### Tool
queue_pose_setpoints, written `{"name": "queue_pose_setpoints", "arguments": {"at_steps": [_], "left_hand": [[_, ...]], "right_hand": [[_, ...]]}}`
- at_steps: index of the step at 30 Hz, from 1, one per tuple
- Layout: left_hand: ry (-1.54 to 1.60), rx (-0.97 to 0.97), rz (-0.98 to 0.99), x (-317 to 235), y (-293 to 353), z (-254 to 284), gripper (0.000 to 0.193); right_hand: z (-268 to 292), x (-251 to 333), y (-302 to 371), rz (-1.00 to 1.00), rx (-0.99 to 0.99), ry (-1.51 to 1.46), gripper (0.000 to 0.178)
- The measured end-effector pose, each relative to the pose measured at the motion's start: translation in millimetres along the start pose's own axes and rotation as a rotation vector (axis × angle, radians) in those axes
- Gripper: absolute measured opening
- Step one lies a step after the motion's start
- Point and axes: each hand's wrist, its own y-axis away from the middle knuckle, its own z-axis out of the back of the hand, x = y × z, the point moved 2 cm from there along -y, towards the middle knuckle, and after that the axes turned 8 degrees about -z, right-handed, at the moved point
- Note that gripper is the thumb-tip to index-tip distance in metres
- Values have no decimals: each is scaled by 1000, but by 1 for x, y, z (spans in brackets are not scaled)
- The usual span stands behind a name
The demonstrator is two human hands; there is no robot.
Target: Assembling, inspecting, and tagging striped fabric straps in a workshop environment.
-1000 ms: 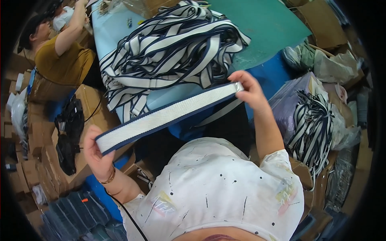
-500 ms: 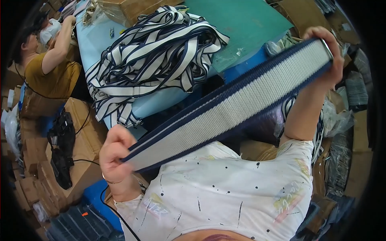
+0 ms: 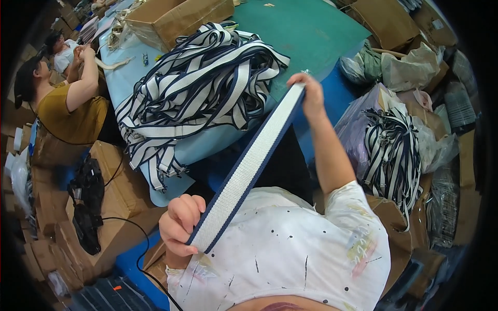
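Observation:
A white webbing strap with navy edges [image 3: 249, 165] stretches slantwise across my front. My left hand [image 3: 180, 224] is closed round its lower end, close to my shirt. Farther off and to the right, my right hand [image 3: 307, 94] grips the upper end, where a small bit of shiny metal shows beside the fingers. Beyond the strap, a big tangled heap of similar straps [image 3: 202, 88] lies on the table, with loose ends and metal fittings hanging at its near edge.
The table has a light blue cover [image 3: 120, 78] and a green sheet [image 3: 311, 31]. An open cardboard box [image 3: 181, 20] stands at the back. A strap bundle [image 3: 391, 155] hangs at right among plastic bags. Left are a black bag [image 3: 85, 202] on a carton and two people.
My right hand has come down and leftward, and my left hand has moved slightly lower and right. The strap now slants more steeply and lies narrower in view.

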Motion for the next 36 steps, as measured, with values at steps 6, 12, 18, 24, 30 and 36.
{"name": "queue_pose_setpoints", "arguments": {"at_steps": [6,12,18,24,30,36], "left_hand": [[-190,-191,537,-9,35,24,14],[-103,-62,1265,15,57,19,18],[-260,-126,479,-7,56,32,16],[-430,-137,155,-27,31,15,6],[-612,-368,-283,-44,45,15,27],[-664,-569,63,-63,167,89,16]], "right_hand": [[-22,-22,4,-125,-5,-215,42],[-62,74,-3,227,210,89,50],[-51,104,-27,311,275,-35,42],[-50,107,-31,326,295,80,46],[-53,77,-21,195,366,89,50],[-60,36,-16,102,387,86,52]]}}
